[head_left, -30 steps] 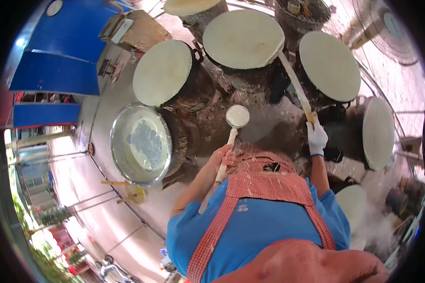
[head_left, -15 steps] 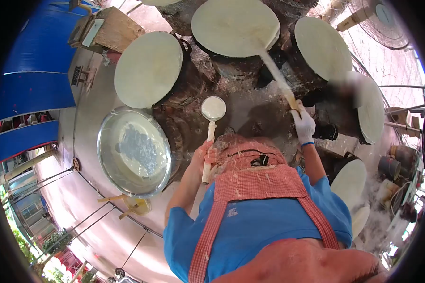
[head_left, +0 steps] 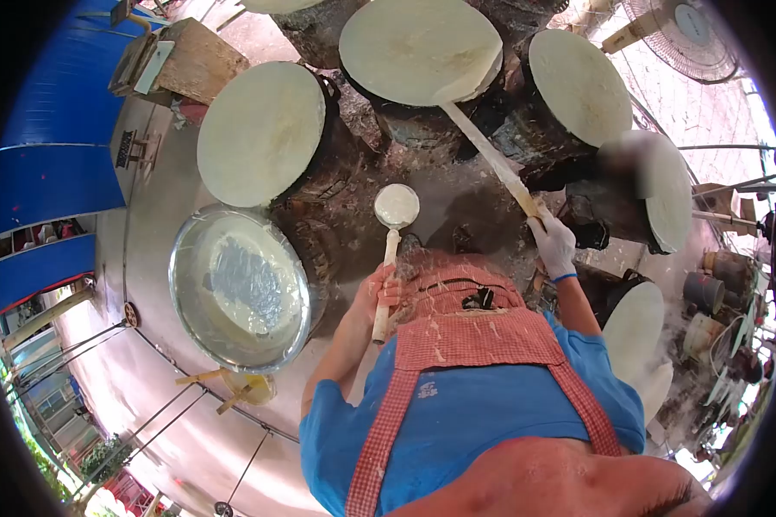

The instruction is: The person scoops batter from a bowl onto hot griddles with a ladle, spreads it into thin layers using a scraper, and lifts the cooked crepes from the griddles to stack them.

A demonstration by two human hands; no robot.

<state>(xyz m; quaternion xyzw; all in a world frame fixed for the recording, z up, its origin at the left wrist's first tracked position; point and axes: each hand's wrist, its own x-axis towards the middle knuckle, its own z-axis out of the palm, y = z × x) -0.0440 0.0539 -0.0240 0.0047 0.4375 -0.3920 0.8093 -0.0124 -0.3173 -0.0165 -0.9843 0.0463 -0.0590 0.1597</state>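
Observation:
My bare left hand (head_left: 376, 291) is closed round the pale handle of a ladle (head_left: 397, 207), whose round bowl holds creamy batter. In a white glove, my right hand (head_left: 554, 245) grips the wooden end of a long, flat spatula (head_left: 491, 159). Its far tip meets the near edge of the pale round sheet (head_left: 418, 43) on the top middle griddle, where a whiter strip shows along the rim. Left of the ladle stands a wide metal basin (head_left: 178, 284) with batter coating its inside.
More batter-covered griddles surround me: one at the left (head_left: 261, 133), one at the upper right (head_left: 579, 86) and others down the right side. A fan (head_left: 690, 39) stands at the upper right. A yellowish container (head_left: 254, 388) sits below the basin. Steam rises at lower right.
The spatula's tip has moved left along the near rim of the top middle griddle. The ladle has shifted slightly right and down, still in my left hand. The whole view has shifted a little.

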